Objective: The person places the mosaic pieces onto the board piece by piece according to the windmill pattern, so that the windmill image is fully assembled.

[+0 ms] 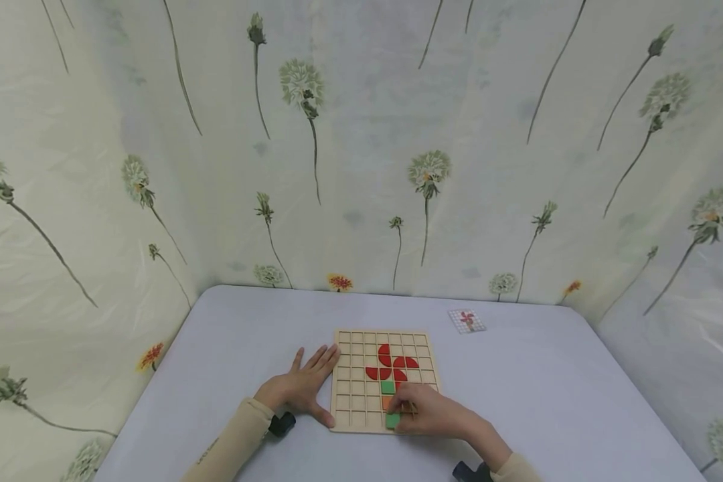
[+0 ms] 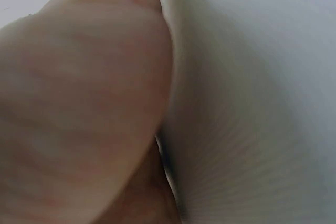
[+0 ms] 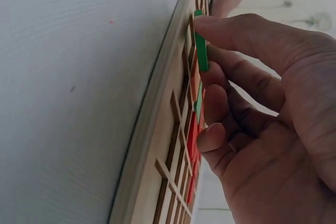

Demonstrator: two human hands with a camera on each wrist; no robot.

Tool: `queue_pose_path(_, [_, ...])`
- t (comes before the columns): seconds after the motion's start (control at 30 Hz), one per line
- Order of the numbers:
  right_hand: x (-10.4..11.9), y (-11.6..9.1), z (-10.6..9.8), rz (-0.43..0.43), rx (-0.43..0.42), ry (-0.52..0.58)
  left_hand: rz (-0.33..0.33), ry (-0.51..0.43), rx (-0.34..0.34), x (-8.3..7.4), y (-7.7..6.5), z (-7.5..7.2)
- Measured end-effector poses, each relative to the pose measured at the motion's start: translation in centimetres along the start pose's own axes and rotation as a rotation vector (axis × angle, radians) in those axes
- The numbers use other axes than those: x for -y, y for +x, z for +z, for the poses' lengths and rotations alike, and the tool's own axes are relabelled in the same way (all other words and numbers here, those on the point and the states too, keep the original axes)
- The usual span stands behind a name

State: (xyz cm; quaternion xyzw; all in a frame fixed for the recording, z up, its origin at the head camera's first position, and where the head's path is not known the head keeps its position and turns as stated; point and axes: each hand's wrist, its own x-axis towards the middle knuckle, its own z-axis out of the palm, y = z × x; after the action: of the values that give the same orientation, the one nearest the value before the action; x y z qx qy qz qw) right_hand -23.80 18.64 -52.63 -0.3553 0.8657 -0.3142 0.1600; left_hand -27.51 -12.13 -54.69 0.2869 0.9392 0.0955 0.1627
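Note:
A square wooden grid board lies on the table. My left hand is spread flat along its left side, fingertips and thumb at the edge; the left wrist view is mostly filled by skin close up. Thumb and finger of my right hand pinch a green square tile by its edges, tilted just over the board near its front edge. Rounded red pieces sit in the cells in a pinwheel shape. Below them are a second green tile and an orange tile, partly covered by the right fingers.
A small card with a grid and a red pinwheel picture lies behind the board to the right. The pale table ends at a flower-patterned curtain at the back and sides.

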Motion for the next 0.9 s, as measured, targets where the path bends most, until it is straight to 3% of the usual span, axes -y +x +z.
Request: queue_pose_path(0.9, [-0.37, 0.36, 0.33, 0.010, 0.007, -0.022, 0.023, -0.010, -0.019, -0.20, -0.33, -0.27])
